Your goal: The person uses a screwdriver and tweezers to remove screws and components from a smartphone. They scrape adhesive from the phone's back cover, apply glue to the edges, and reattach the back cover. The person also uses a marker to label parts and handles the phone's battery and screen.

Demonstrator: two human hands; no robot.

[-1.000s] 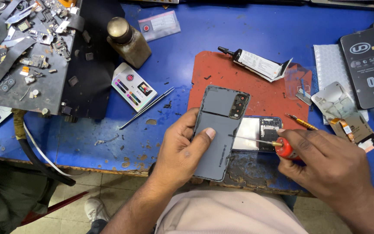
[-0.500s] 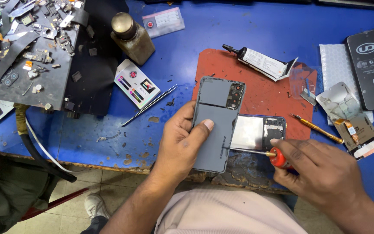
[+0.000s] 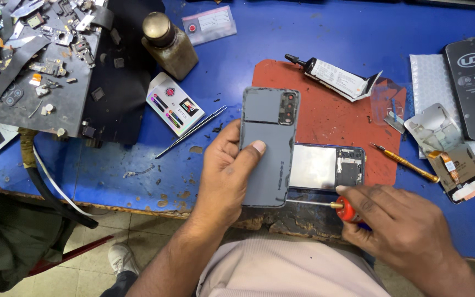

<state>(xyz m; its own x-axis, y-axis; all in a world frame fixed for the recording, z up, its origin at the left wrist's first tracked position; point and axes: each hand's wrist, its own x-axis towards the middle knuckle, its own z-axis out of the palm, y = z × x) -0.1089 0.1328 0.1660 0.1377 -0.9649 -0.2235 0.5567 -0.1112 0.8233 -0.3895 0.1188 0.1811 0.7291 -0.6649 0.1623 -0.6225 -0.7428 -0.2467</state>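
Holding a red-handled screwdriver (image 3: 343, 207) in a pinch, the right hand (image 3: 408, 236) has slid its tip toward the near edge of the opened phone (image 3: 328, 166) on the red mat (image 3: 331, 110). The left hand (image 3: 227, 173) has lifted the grey back cover (image 3: 266, 146) clear, thumb clamped across it, so the insides are now exposed. Farther off, tweezers (image 3: 191, 132) and a brown bottle (image 3: 169, 45) sit untouched.

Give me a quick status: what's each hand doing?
Left hand holds grey back cover. Right hand grips red-handled screwdriver, tip by opened phone. Nothing between.
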